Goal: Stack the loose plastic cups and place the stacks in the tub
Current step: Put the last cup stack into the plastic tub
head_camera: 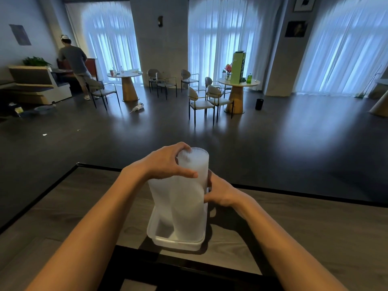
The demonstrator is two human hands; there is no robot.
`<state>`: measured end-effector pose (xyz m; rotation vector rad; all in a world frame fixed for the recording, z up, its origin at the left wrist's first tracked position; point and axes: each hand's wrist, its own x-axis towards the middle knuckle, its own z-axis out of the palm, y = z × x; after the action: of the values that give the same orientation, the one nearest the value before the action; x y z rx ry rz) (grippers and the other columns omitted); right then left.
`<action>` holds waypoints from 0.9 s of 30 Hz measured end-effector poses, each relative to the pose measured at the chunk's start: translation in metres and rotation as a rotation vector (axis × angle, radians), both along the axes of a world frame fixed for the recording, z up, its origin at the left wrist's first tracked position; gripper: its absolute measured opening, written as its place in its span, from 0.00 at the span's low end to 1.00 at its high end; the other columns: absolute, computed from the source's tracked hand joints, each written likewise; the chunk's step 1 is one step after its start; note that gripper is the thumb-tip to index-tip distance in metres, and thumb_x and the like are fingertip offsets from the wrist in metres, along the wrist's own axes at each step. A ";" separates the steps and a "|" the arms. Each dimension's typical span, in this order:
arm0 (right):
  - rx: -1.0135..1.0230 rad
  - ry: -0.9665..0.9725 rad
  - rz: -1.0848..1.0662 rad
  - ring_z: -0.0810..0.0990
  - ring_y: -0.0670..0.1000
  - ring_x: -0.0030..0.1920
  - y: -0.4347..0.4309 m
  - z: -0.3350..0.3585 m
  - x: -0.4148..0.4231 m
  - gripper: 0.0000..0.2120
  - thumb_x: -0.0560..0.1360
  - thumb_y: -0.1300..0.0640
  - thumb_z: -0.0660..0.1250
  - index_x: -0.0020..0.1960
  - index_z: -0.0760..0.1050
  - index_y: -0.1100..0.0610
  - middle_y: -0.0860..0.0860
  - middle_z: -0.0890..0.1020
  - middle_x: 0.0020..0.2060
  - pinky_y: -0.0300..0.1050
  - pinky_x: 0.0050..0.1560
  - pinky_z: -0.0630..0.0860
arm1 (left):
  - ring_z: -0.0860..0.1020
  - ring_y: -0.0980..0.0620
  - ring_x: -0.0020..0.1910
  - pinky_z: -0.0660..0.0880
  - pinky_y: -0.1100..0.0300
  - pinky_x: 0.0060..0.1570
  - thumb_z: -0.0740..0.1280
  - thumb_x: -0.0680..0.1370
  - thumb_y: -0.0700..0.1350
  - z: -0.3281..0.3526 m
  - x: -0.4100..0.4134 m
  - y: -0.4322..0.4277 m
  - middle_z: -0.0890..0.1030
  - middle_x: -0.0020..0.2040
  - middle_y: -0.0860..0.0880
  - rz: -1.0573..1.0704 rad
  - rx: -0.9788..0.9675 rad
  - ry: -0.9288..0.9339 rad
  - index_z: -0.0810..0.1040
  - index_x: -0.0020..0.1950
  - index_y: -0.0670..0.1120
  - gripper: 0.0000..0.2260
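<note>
Plastic cup stack (191,206) in tub (178,243) on table (304,223), left hand (165,162) and right hand (220,194) clasped around it

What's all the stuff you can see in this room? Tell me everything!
cup stacks: at least two, see-through white, standing in the tub
tub: one, clear white, on the near table
near table: one, grey wood with dark edge, in front
round tables: two in full view, pale tops, across the room
chairs: about seven, pale seats, around the round tables
green box: one, light green, on the right round table
other person: one, grey shirt, far left
curtains: several, white, over the tall windows
left hand: one, gripping the top of a cup stack
right hand: one, holding the stack's side lower down
</note>
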<state>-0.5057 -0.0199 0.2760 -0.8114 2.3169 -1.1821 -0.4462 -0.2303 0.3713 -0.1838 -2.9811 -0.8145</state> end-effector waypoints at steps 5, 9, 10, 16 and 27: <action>0.004 0.074 -0.064 0.74 0.47 0.65 -0.001 -0.002 0.005 0.46 0.65 0.44 0.81 0.75 0.59 0.41 0.43 0.75 0.66 0.54 0.66 0.76 | 0.73 0.54 0.60 0.75 0.53 0.62 0.74 0.70 0.64 0.001 0.004 0.000 0.70 0.73 0.52 -0.015 -0.006 0.027 0.61 0.77 0.60 0.39; 0.013 0.138 -0.115 0.77 0.49 0.63 -0.003 -0.003 0.012 0.44 0.64 0.38 0.79 0.73 0.60 0.41 0.45 0.76 0.65 0.50 0.58 0.80 | 0.75 0.54 0.61 0.76 0.49 0.64 0.73 0.70 0.66 0.003 0.008 -0.002 0.73 0.71 0.53 -0.024 0.019 0.077 0.63 0.75 0.62 0.37; 0.028 0.154 -0.116 0.77 0.49 0.62 -0.004 -0.002 0.015 0.43 0.65 0.38 0.79 0.73 0.60 0.42 0.45 0.76 0.64 0.51 0.59 0.79 | 0.75 0.54 0.60 0.75 0.50 0.63 0.73 0.70 0.65 0.002 0.009 -0.002 0.73 0.71 0.53 -0.020 0.022 0.078 0.64 0.75 0.62 0.36; 0.023 0.063 -0.073 0.74 0.49 0.66 0.000 0.005 0.017 0.43 0.68 0.43 0.79 0.75 0.58 0.42 0.46 0.74 0.67 0.50 0.61 0.76 | 0.74 0.55 0.59 0.73 0.55 0.60 0.73 0.72 0.63 -0.004 0.011 0.000 0.72 0.71 0.53 -0.004 0.036 0.092 0.63 0.76 0.61 0.35; -0.086 0.023 -0.124 0.73 0.50 0.68 0.003 0.033 0.036 0.40 0.71 0.45 0.77 0.77 0.59 0.44 0.47 0.72 0.69 0.61 0.69 0.72 | 0.73 0.52 0.65 0.73 0.49 0.65 0.72 0.71 0.66 0.004 0.021 0.008 0.70 0.74 0.52 0.018 0.000 0.099 0.63 0.77 0.58 0.37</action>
<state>-0.4697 -0.0165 0.3093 -0.7232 2.3788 -1.3403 -0.4249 -0.2222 0.3755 -0.1909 -2.8861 -0.7792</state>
